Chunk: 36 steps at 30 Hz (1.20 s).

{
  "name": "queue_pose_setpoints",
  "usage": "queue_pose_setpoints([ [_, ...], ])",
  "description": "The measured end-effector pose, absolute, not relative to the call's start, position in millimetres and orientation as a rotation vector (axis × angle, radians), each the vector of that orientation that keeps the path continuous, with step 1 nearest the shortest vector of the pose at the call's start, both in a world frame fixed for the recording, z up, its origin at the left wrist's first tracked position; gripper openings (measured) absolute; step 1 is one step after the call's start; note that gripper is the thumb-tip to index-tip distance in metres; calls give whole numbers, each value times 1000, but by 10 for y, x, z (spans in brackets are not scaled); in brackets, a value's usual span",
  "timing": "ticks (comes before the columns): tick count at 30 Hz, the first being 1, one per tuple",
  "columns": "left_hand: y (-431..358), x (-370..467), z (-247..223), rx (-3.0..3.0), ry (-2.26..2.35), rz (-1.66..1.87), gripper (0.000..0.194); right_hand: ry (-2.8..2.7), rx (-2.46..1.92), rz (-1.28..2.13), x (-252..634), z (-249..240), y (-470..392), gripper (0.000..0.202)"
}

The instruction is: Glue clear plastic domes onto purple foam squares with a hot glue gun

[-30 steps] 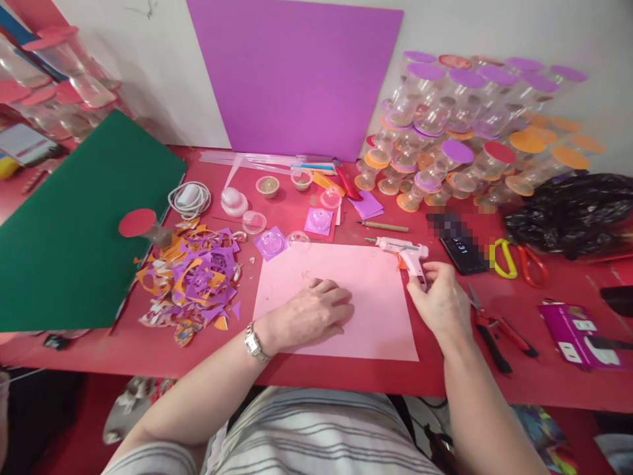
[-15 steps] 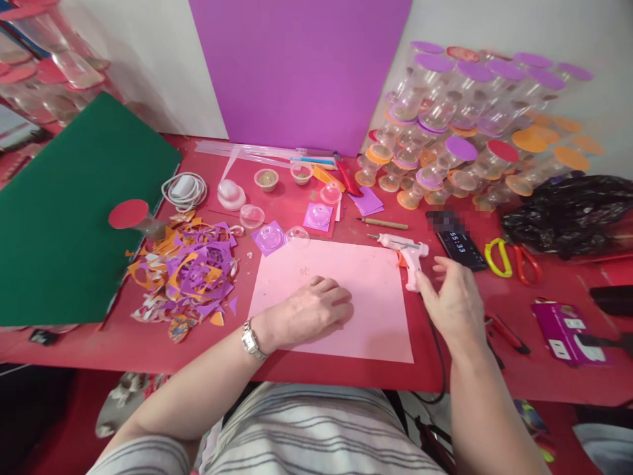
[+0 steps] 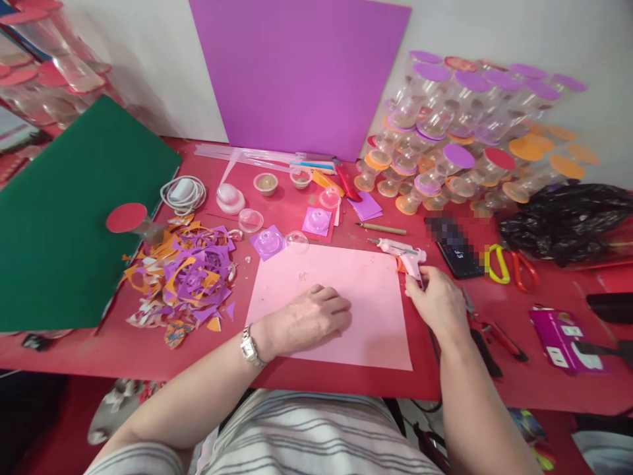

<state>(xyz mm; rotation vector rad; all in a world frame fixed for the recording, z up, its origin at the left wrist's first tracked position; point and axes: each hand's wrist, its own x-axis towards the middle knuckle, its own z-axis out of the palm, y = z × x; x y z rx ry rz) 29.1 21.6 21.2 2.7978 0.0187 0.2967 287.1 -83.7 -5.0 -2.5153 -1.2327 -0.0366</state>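
The pink glue gun [image 3: 403, 251] lies on the red worktable [image 3: 346, 379], at the upper right corner of the pink sheet [image 3: 376, 323], with its nozzle directed to the left. The right hand [image 3: 440, 300] is positioned at the lower end of its handle, thumb and forefinger on either side; from where I stand, I cannot tell whether these digits are clamped on the handle. The left hand [image 3: 316, 313] rests palm down on the sheet, fingers loosely bent, closed on nothing visible. A metal watch [image 3: 248, 347] encircles the left wrist. Beyond the gun lies a wooden-handled tool [image 3: 383, 229]; a black phone [image 3: 462, 256] is located to the gun's right. Pliers [image 3: 502, 338] lie just right of the right hand. Paper scraps [image 3: 198, 277] are heaped left of the sheet.
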Motion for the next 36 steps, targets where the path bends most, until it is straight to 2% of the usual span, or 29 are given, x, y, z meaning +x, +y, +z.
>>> queue_pose_setpoints([
  [7,191,304,199,2790,24,281,9,-1163,-2467,-142,2835,57,-928,30],
  [15,157,325,198,2807,57,318,8,-1340,-2396,-291,2550,30,-1175,28],
  [22,139,334,206,2847,41,379,14,-1399,-2443,-258,2544,-28,-1216,34],
  [27,249,241,300,2842,143,693,23,-1428,-2282,-317,2560,216,-1277,48],
  [31,402,126,399,2725,477,1152,23,-1550,-2124,-367,2423,309,-1270,34],
  [36,596,-13,432,2483,910,1631,20,-1739,-1951,-287,1999,173,-1202,23],
])
